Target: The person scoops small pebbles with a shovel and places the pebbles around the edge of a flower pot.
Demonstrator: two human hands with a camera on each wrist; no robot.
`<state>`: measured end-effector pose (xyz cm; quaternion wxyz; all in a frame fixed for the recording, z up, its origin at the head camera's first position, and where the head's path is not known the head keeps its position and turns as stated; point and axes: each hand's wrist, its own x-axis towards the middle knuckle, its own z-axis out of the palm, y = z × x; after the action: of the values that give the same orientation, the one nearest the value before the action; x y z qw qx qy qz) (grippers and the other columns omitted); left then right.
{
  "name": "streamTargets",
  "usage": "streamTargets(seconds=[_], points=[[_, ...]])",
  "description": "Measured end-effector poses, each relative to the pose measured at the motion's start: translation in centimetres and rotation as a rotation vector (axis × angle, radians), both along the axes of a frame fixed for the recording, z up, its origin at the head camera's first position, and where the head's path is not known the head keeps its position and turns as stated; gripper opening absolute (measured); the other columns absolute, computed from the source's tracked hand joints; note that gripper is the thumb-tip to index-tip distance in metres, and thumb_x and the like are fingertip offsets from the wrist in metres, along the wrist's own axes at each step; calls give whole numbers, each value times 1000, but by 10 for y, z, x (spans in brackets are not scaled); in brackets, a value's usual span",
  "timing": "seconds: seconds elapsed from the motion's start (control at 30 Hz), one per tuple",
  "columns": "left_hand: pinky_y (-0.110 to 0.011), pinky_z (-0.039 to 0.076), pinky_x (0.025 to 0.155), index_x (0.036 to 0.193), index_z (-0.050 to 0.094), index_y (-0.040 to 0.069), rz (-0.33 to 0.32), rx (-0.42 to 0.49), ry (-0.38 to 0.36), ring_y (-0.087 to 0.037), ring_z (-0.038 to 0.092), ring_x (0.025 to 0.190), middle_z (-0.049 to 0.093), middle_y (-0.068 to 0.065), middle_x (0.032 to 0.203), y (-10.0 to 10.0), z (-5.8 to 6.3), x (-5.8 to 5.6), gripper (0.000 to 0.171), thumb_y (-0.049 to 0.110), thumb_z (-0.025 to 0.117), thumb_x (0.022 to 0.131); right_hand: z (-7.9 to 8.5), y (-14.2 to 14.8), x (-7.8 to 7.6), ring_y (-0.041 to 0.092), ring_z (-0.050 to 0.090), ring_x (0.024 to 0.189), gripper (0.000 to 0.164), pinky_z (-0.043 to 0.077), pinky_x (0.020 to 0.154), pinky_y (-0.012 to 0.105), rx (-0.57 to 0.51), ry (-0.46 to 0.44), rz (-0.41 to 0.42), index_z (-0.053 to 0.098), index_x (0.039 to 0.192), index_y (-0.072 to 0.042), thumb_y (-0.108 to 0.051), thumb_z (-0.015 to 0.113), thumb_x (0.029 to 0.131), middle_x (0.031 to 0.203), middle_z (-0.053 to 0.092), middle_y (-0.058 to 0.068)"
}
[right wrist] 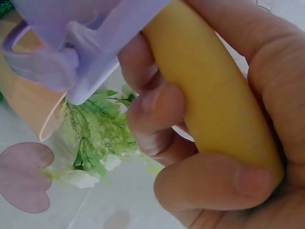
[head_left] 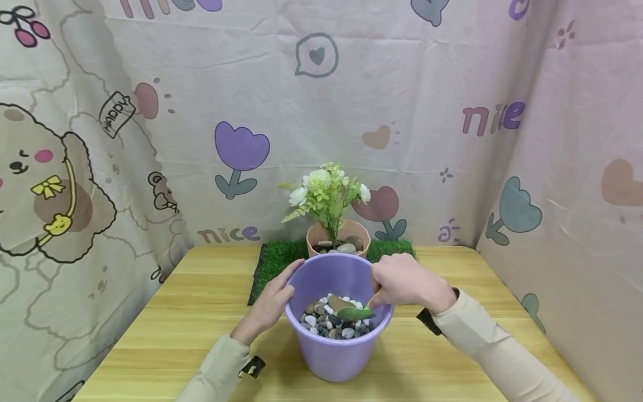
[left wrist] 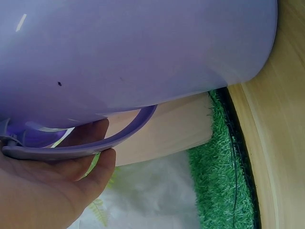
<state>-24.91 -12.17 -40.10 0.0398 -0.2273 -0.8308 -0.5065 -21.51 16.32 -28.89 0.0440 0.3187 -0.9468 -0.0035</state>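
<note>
A purple bucket [head_left: 335, 354] stands upright with many small white, grey and brown pebbles [head_left: 334, 329] inside. My left hand [head_left: 271, 304] grips its rim on the left, the thumb over the edge. In the left wrist view, the fingers of that hand reach around the bucket's curved handle [left wrist: 102, 144], outside the wall. My right hand [head_left: 409, 282] is at the right rim, its fingers curled round the yellow handle [right wrist: 209, 90] of a small garden trowel. The green trowel blade [head_left: 355, 314] is down among the pebbles, beside a larger brown stone [head_left: 340, 304].
Behind the bucket, a peach pot [head_left: 312, 235] holds large stones and an artificial plant [head_left: 326, 195] with white flowers. It stands on a green turf mat [head_left: 281, 258] on the wooden table [head_left: 186, 318]. A printed cloth [head_left: 321, 111] hangs at the back and sides.
</note>
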Motion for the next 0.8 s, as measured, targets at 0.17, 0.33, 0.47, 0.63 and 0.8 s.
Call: streamTargets(seconds=[0.17, 0.33, 0.47, 0.63, 0.8], points=[[-45, 45, 100, 153, 36, 18, -2, 3, 1, -27, 54, 127, 49, -7, 148, 0, 0, 0, 65, 6, 39, 90, 0, -3, 3, 6, 45, 47, 33, 36, 45, 26, 21, -2, -13, 57, 47, -29, -37, 85, 65, 47, 48, -18], [-44, 47, 99, 153, 36, 19, -1, 3, -3, -27, 54, 127, 49, -7, 148, -1, 0, -1, 64, 6, 39, 90, -4, -3, 4, 5, 44, 47, 34, 36, 45, 25, 18, 48, -5, 56, 48, -29, -37, 85, 66, 48, 47, -19], [-43, 46, 99, 153, 36, 17, -5, 9, -12, -27, 54, 127, 49, -7, 148, -1, 0, 0, 64, 6, 39, 89, -7, -4, 4, 7, 44, 47, 34, 36, 44, 26, 26, 127, 6, 56, 48, -27, -34, 84, 65, 49, 47, -16], [-44, 45, 100, 153, 36, 17, -9, 19, -16, -26, 54, 127, 49, -7, 148, -1, 0, 1, 65, 5, 39, 89, -12, -5, 1, 7, 44, 47, 34, 36, 43, 25, 33, 202, 23, 57, 50, -25, -36, 86, 65, 51, 49, -14], [-43, 47, 98, 153, 36, 20, -6, 9, -11, -27, 55, 126, 49, -7, 148, -1, 1, 0, 65, 6, 39, 90, -19, -1, 3, 7, 43, 49, 36, 35, 44, 24, 71, 264, 75, 57, 52, -25, -41, 84, 69, 56, 50, -14]])
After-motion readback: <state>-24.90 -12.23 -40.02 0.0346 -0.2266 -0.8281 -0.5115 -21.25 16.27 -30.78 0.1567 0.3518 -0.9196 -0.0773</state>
